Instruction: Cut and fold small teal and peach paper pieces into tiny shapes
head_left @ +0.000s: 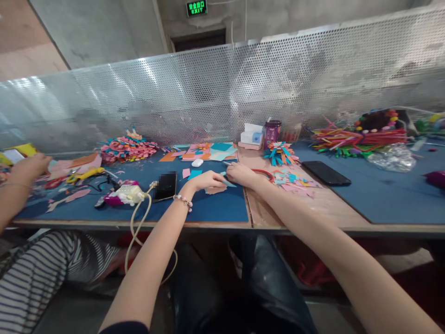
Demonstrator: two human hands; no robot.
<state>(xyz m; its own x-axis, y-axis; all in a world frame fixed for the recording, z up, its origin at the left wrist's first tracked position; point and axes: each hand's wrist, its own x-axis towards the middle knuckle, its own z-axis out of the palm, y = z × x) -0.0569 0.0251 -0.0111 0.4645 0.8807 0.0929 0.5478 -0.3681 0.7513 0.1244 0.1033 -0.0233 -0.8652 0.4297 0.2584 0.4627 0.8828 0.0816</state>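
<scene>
Where the blue mat (208, 208) meets bare wood on the counter (313, 204), holding a teal paper slip (228, 183) low over a pink scrap (215, 190). Nipped at its near end by thumb and forefinger of the left hand (205, 180), nearly closed, other fingers lightly curled. Wrapped shut with the right hand (243, 174) around red-handled scissors (266, 174), one handle loop showing beside the wrist; blades hidden behind the knuckles, so cannot tell how far apart.

Looks like trimming in mid-step, with the slip offered up between both hands. Calls next for a steady pinch, paper kept taut, and fingertips kept back from the cutting line.

Just left of the left wrist, a phone (165, 185); just beyond the scissors, coloured offcuts (292, 182); well off at far left, a co-worker's hand (31, 164) over more paper.
</scene>
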